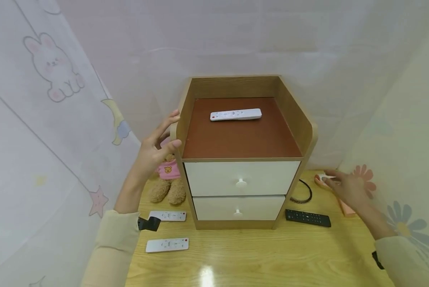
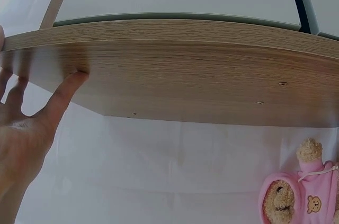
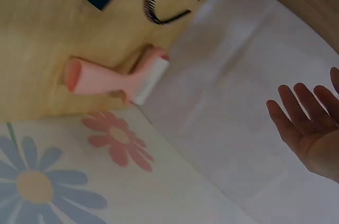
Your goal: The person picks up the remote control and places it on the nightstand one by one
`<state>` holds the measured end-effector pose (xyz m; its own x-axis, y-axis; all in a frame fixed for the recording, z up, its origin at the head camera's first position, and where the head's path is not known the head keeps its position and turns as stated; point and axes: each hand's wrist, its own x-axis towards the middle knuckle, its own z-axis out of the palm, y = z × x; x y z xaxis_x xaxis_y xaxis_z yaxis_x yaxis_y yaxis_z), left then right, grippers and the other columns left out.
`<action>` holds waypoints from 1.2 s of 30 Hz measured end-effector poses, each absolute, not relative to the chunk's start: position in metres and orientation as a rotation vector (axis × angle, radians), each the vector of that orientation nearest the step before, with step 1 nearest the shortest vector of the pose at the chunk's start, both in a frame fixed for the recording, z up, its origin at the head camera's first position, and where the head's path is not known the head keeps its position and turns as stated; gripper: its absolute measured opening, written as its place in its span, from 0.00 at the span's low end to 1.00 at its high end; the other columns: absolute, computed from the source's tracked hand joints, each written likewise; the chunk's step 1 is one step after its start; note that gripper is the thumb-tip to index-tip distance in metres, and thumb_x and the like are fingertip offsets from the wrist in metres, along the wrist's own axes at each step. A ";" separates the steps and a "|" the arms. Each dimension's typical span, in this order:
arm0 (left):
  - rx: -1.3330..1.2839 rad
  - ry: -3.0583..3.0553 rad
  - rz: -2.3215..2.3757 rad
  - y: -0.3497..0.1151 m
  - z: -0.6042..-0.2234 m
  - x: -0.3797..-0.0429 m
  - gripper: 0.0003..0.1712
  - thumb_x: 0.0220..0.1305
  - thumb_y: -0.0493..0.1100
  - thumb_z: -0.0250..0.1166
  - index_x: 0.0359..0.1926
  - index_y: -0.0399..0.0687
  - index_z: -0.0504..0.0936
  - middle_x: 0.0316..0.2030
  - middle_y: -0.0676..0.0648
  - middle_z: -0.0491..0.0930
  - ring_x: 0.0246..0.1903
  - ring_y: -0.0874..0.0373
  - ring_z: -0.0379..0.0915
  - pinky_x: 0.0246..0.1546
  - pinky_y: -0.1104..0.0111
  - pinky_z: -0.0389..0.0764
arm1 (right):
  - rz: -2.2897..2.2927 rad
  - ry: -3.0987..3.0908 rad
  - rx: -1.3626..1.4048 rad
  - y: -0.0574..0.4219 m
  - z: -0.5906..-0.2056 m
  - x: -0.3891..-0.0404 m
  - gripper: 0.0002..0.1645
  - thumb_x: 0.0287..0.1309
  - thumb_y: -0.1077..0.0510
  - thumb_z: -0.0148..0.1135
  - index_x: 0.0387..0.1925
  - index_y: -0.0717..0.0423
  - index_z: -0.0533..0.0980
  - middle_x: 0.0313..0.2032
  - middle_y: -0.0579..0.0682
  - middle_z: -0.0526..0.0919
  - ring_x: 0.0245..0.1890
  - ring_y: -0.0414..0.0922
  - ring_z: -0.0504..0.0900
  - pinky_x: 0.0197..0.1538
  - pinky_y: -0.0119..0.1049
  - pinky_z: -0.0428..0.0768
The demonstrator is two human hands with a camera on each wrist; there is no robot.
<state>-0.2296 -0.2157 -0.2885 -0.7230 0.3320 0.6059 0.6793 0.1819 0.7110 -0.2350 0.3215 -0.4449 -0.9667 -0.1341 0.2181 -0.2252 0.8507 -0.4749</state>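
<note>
A wooden cabinet [image 1: 297, 115] with two white drawers stands in the middle of the head view. My left hand [image 1: 153, 151] rests its fingertips against the cabinet's left side; in the left wrist view its fingers [image 2: 64, 92] are stretched and touch the wood panel. On the brown top lies a white remote control [image 1: 236, 114]. My right hand [image 1: 349, 189], fingers extended and holding nothing, is over the pink lint roller [image 1: 347, 208] at the right, partly covering it from the head camera. The right wrist view shows the lint roller [image 3: 106, 78] apart from that hand.
Two white remotes [image 1: 168, 244] lie on the table [image 1: 236, 255] at left. A teddy bear [image 1: 168, 187] in pink sits beside the cabinet's left side. Right of the cabinet are a black remote [image 1: 307, 217] and a black toothed headband [image 1: 309, 191]. Patterned curtains [image 1: 56, 159] hang around.
</note>
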 end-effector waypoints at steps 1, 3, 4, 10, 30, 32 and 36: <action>-0.962 -2.145 -1.558 -0.216 -0.288 -0.230 0.30 0.65 0.26 0.57 0.67 0.35 0.63 0.72 0.43 0.55 0.70 0.52 0.53 0.64 0.65 0.65 | 0.771 -2.841 0.309 0.322 -0.459 -0.234 0.25 0.69 0.52 0.54 0.58 0.68 0.72 0.46 0.73 0.79 0.35 0.66 0.81 0.27 0.49 0.79; -0.961 -2.141 -1.566 -0.216 -0.289 -0.230 0.30 0.65 0.26 0.57 0.68 0.35 0.63 0.72 0.43 0.55 0.70 0.51 0.53 0.64 0.66 0.66 | 0.805 -2.813 0.366 0.323 -0.482 -0.233 0.25 0.67 0.55 0.58 0.57 0.70 0.73 0.45 0.73 0.80 0.33 0.64 0.82 0.28 0.48 0.80; -0.962 -2.136 -1.573 -0.216 -0.289 -0.230 0.30 0.65 0.26 0.57 0.68 0.35 0.63 0.72 0.43 0.55 0.70 0.50 0.54 0.63 0.66 0.67 | 0.815 -2.816 0.382 0.322 -0.490 -0.233 0.26 0.66 0.56 0.59 0.58 0.70 0.72 0.47 0.72 0.79 0.40 0.67 0.81 0.30 0.51 0.81; -0.970 -2.115 -1.601 -0.216 -0.293 -0.231 0.30 0.65 0.25 0.56 0.67 0.33 0.63 0.72 0.42 0.55 0.70 0.50 0.54 0.62 0.68 0.68 | 0.827 -2.853 0.439 0.323 -0.532 -0.230 0.30 0.58 0.61 0.66 0.58 0.74 0.70 0.48 0.73 0.79 0.39 0.66 0.81 0.33 0.52 0.81; -0.908 -2.169 -1.586 -0.220 -0.295 -0.232 0.31 0.66 0.27 0.56 0.69 0.37 0.62 0.73 0.45 0.55 0.70 0.54 0.53 0.63 0.66 0.66 | 0.854 -3.152 0.384 0.343 -0.599 -0.233 0.37 0.50 0.59 0.71 0.59 0.73 0.69 0.39 0.70 0.81 0.11 0.35 0.51 0.19 0.32 0.62; -0.904 -2.169 -1.585 -0.221 -0.295 -0.232 0.31 0.65 0.27 0.56 0.69 0.37 0.63 0.73 0.45 0.55 0.70 0.54 0.53 0.63 0.66 0.65 | 0.831 -3.164 0.400 0.343 -0.600 -0.233 0.36 0.49 0.60 0.72 0.58 0.73 0.70 0.42 0.71 0.80 0.12 0.35 0.52 0.22 0.33 0.64; -0.904 -2.164 -1.592 -0.220 -0.294 -0.232 0.31 0.65 0.27 0.57 0.69 0.38 0.63 0.73 0.46 0.56 0.70 0.55 0.52 0.64 0.63 0.64 | 0.817 -3.183 0.412 0.343 -0.600 -0.232 0.36 0.48 0.62 0.72 0.58 0.74 0.70 0.41 0.71 0.80 0.13 0.35 0.53 0.24 0.33 0.64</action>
